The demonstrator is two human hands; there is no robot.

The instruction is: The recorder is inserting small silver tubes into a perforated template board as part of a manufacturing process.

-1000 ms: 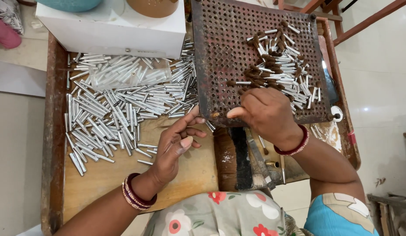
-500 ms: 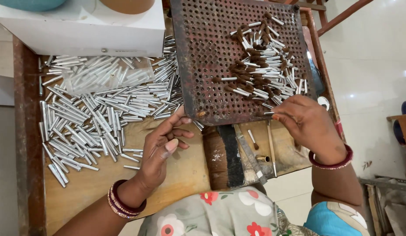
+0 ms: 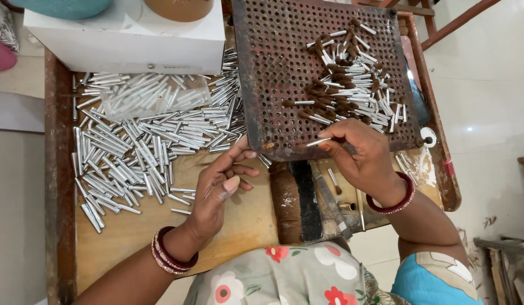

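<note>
Item: thin silver tube [image 3: 319, 142], pinched between the fingers [image 3: 332, 141] of the right hand [image 3: 360, 161], at centre frame over the lower edge of the perforated tray [image 3: 273, 68]. Left hand [image 3: 219, 189]: fingers loosely curled, nothing held, beside the heap of silver tubes [image 3: 143, 147] spread on the desk [image 3: 137, 231], left of frame. Brown-tipped tubes [image 3: 346, 93] heaped on the tray. Risk: a slackened pinch could drop the tube off the tray's edge.

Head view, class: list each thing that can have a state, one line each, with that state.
Left hand: palm up, fingers curled, holding nothing visible.
Right hand: pinching a silver tube.
Perforated plate: mostly bare holes.
Brown-tipped tubes: heaped on plate.
Plain tubes: scattered on wooden tray.
</note>
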